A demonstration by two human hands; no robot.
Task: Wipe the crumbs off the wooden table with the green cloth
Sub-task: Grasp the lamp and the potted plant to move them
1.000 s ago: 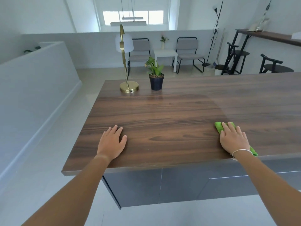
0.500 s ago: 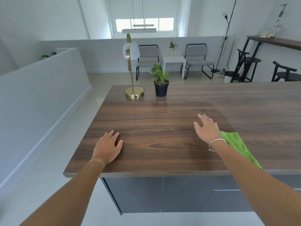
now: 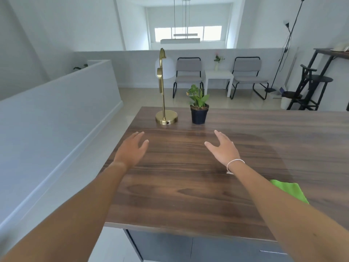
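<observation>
Over the wooden table point(image 3: 188, 186), both bare arms reached forward from the near edge, and neither hand held anything. The left hand point(image 3: 132, 148) was extended palm down near the table's left edge, its fingers straight and close together with the thumb a little apart. The right hand point(image 3: 222, 148) was stretched out toward the middle of the tabletop, fingers loosely spread and thumb swung wide to the left — open and empty. A thin white bracelet point(image 3: 234, 164) circled the right wrist. Whether either palm touched the wood or was just above it could not be told from the head view.

The green cloth point(image 3: 290, 191) lay flat on the tabletop near the front edge, to the right of the right forearm and partly hidden behind it, well behind the right hand and apart from its fingers. No crumbs could be made out on the dark grain.

At the far edge of the table stood a brass desk lamp point(image 3: 166, 118) on a round base with a white shade, and just to its right a small green plant in a black pot point(image 3: 199, 115) — both beyond the fingertips and clear of them.
</observation>
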